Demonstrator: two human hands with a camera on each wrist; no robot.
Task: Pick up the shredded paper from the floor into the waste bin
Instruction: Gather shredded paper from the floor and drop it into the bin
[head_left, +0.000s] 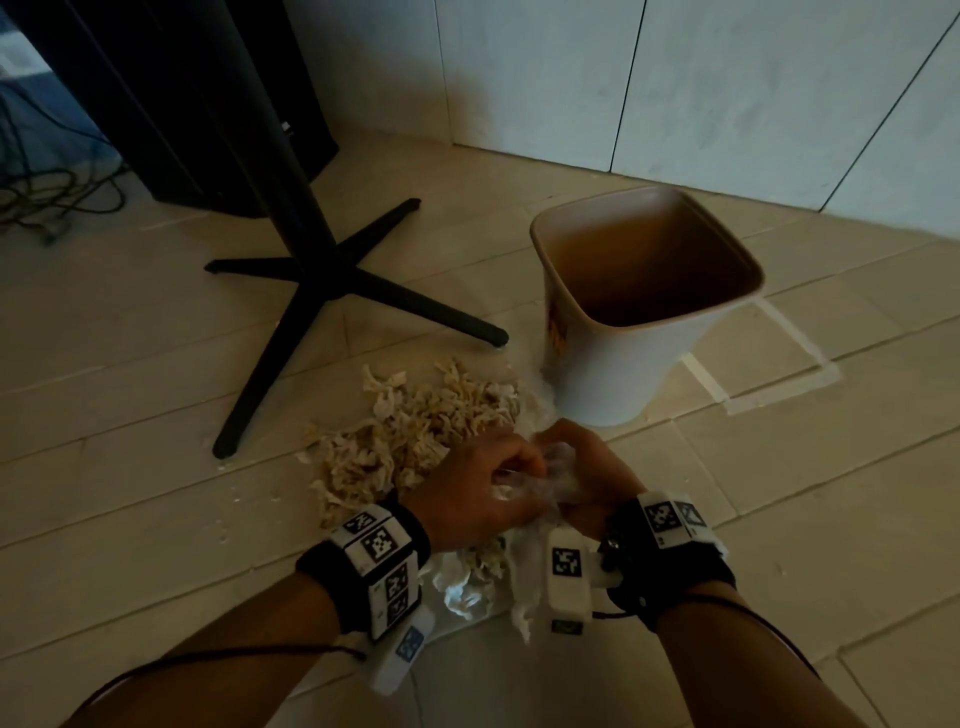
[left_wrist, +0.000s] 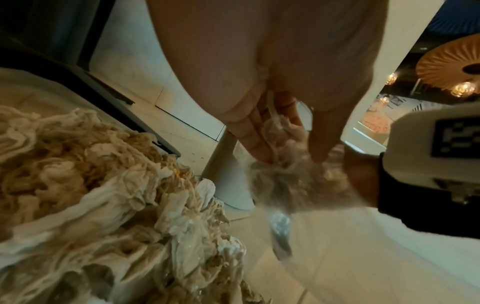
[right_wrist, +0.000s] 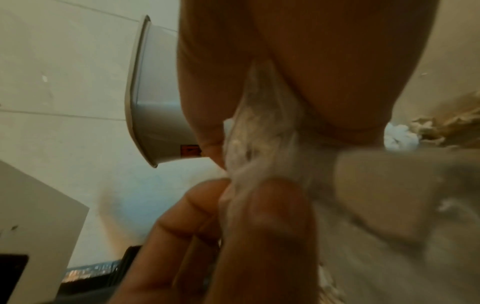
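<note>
Both hands gather a pale wad at the near edge of the paper pile, lower centre of the head view.

The left hand (head_left: 480, 486) and right hand (head_left: 582, 467) meet knuckle to knuckle, fingers of each curled round the same crumpled, whitish wad (head_left: 540, 480); the wrist views show it pinched between fingers and thumb, blurred. The shredded paper (head_left: 415, 431) lies heaped on the floor (head_left: 130, 415) just left of and above the hands, with more scraps under the wrists. The bin (head_left: 639, 322) stands upright and open in the centre right of the frame, just beyond the pile; its bottom is dark and hard to read. A black stand (head_left: 332, 280) with a cross base fills the upper left.
</note>
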